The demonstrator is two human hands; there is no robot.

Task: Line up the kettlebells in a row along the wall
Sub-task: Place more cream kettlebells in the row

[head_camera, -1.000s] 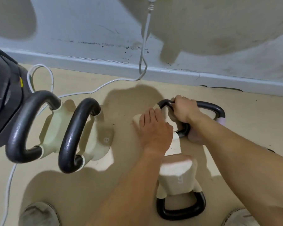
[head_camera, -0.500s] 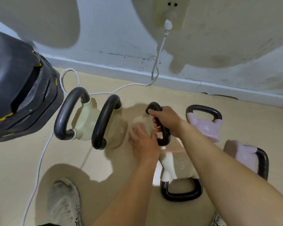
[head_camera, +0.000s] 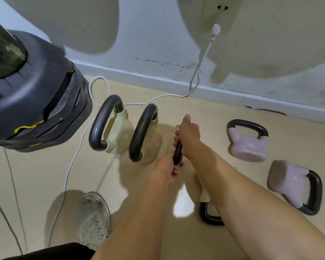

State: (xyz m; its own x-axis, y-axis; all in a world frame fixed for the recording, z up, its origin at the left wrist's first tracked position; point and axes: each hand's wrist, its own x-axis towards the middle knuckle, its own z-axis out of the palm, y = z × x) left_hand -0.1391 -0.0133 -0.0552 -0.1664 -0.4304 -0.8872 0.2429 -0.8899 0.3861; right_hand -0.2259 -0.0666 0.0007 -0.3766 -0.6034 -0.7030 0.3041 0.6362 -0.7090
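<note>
At the centre of the frame both hands were closed on the black handle of a third cream kettlebell, its body hidden: the right hand on the upper part, the left hand on the lower end. Just to the left, two cream kettlebells already stood side by side near the wall. At lower centre another one lay under the right forearm, and two pink ones lay at the right, apparently not placed yet
</note>
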